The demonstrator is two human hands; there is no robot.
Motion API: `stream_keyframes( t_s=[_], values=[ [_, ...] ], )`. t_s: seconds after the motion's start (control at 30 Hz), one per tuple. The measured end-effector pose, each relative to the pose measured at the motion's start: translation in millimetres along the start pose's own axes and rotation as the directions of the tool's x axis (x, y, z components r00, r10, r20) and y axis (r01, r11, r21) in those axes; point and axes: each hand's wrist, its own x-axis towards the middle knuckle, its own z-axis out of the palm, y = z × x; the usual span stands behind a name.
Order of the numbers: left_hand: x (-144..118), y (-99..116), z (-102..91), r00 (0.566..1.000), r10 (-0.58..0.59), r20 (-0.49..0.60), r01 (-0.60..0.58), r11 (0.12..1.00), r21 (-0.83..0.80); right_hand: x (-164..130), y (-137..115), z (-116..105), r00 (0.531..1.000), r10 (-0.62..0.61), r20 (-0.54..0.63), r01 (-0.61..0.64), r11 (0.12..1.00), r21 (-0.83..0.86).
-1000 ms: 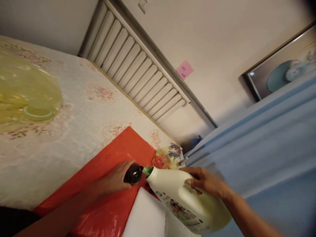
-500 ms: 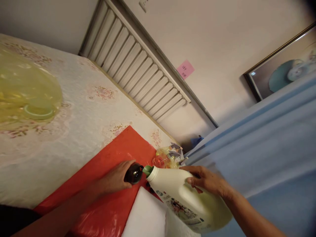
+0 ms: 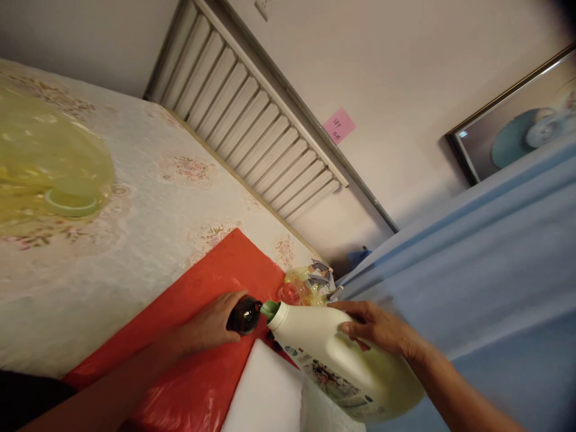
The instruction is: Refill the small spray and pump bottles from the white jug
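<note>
My left hand (image 3: 220, 319) is wrapped round a small dark brown bottle (image 3: 245, 315) above a red plastic sheet (image 3: 189, 360). By its handle, my right hand (image 3: 373, 327) grips a large cream-coloured detergent jug (image 3: 324, 348) with a printed label, tilted over to the left. The green pouring spout (image 3: 269, 309) in the jug's neck meets the mouth of the dark bottle. Whether liquid is flowing between them I cannot make out. Just below the spout lies a white block (image 3: 265, 390), partly covered by the jug.
Several small clear and coloured bottles (image 3: 306, 285) stand behind the jug. A yellow translucent basin (image 3: 54, 162) sits at the left on the flowered tablecloth (image 3: 148, 222). A radiator (image 3: 252, 108) runs along the wall, and a blue curtain (image 3: 504, 258) hangs at the right.
Both hands, the bottle and the jug keep almost the same places. The view has shifted very slightly.
</note>
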Motion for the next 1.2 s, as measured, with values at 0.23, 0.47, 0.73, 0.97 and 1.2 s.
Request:
stream_keyframes(
  t_s=[0.23,0.47,0.73,0.97,1.2],
  values=[
    [0.8,-3.1,1.0,1.000,-0.015,-0.004,0.015,1.000,0.020,0.9,1.7,0.0,1.000,0.005,0.005,-0.005,1.000,-0.005],
    [-0.4,-3.0,1.6,1.000,-0.028,-0.005,0.028,0.999,0.037,0.7,-0.4,-1.0,1.000,0.000,0.013,0.000,1.000,-0.028],
    [0.4,-0.3,-0.7,1.000,-0.014,0.003,0.014,1.000,0.023,0.8,-0.7,-1.2,1.000,-0.005,0.018,0.005,1.000,-0.019],
    [1.0,-8.1,3.9,0.999,-0.028,-0.022,0.029,0.999,0.018,1.2,-3.5,-1.5,1.000,0.002,0.023,-0.002,1.000,-0.021],
    [0.2,-4.1,1.6,0.999,-0.045,-0.004,0.045,0.999,0.023,1.8,-4.9,-1.6,1.000,0.019,0.020,-0.019,1.000,-0.016]
  ],
)
